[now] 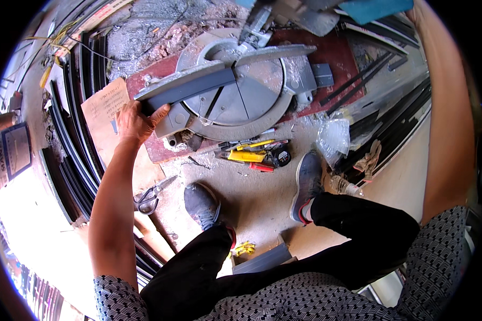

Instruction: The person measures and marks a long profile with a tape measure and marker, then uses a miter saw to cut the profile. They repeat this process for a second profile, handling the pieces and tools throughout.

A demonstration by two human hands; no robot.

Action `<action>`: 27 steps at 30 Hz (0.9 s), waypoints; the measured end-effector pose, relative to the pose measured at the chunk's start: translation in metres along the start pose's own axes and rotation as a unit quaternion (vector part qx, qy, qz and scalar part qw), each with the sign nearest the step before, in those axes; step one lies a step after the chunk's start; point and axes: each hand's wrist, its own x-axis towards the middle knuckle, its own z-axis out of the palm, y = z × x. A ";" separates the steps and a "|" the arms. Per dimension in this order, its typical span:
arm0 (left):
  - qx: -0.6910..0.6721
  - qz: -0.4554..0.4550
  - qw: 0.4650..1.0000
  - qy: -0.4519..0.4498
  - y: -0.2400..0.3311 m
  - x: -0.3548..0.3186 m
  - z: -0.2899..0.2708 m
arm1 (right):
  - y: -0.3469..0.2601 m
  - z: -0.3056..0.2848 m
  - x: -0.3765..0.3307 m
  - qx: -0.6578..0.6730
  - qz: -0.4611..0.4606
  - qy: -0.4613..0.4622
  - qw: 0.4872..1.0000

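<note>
A dark grey profile bar [198,90] lies along the fence [185,76] of a miter saw, across its round turntable [251,99]. My left hand [136,122] is closed round the bar's left end, thumb on the near side, fingers over the far side. The saw's raised head [310,16], with teal parts, is at the top edge, above the table and away from the bar. My right arm [449,107] reaches up along the right side to the teal part. Only a sliver of my right hand [412,15] shows there; its fingers are hidden.
Between my shoes and the saw lie a yellow utility knife [246,155], a tape measure [280,155] and other tools. Scissors [147,200] lie left of my left shoe. Black profiles [69,134] line the left; more [380,134] lie right. A marked cardboard sheet [104,109] is beside the saw.
</note>
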 end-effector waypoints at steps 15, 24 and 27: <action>-0.004 0.005 0.999 0.034 -0.012 -0.004 0.004 | -0.010 0.003 0.002 0.106 0.142 0.082 0.981; -0.001 -0.004 1.000 0.007 -0.003 -0.008 -0.009 | -0.012 -0.011 0.007 0.243 0.277 0.037 0.929; -0.005 -0.003 1.000 0.004 -0.007 -0.007 -0.006 | -0.029 0.012 -0.004 0.282 0.302 0.080 0.907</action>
